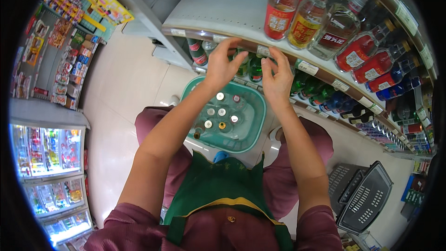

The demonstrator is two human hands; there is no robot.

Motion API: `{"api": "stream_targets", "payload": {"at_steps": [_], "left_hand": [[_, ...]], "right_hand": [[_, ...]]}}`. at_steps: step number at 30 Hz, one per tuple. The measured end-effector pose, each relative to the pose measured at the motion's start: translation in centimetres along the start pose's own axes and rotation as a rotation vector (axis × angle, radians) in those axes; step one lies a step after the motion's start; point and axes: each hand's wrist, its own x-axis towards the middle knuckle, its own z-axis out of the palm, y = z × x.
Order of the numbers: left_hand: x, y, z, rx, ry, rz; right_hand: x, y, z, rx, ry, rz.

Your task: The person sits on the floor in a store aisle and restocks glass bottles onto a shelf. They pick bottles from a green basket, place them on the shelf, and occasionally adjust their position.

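Observation:
Both of my hands are raised at the brown front rail (244, 43) of the shelf. My left hand (223, 65) has its thumb and fingers apart with nothing between them. Across from it, my right hand (278, 76) is half curled, its thumb apart from the fingers, and holds nothing I can see. Whether the fingertips touch the rail is not clear. Between the hands, on the lower shelf, stands a green glass bottle (255, 69), partly hidden by the rail. Below my forearms a green plastic tub (256, 125) on the floor holds several capped clear bottles (221, 112).
Liquor bottles with red and yellow labels (280, 17) line the upper shelf (216, 5) on the right. More green bottles (315, 92) stand lower down. A black shopping basket (364, 195) is at the right. Snack racks (62, 62) and a lit display cooler (48, 150) stand left.

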Motion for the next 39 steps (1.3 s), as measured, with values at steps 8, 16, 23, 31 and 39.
{"api": "stream_targets", "payload": {"at_steps": [8,16,23,31,39], "left_hand": [[-16.2,-7.0,-3.5,0.184,-0.422,-0.427],[-25.4,-13.1,-1.0,0.370,-0.569,-0.502],[-27.4,-16.3,2.1,0.408,-0.664,-0.512],[-27.6,-17.8,3.4,0.446,-0.572,-0.580],[-24.9,-14.3,-0.5,0.474,-0.681,-0.332]], "right_hand": [[-6.5,2.0,2.6,-0.052,-0.474,0.189],[-14.4,5.2,4.6,-0.235,-1.053,0.234],[-17.7,5.0,4.3,-0.364,-1.363,0.260],[-16.8,5.3,3.5,-0.396,-1.381,0.270],[-16.4,5.5,3.5,-0.483,-1.403,0.317]]}}
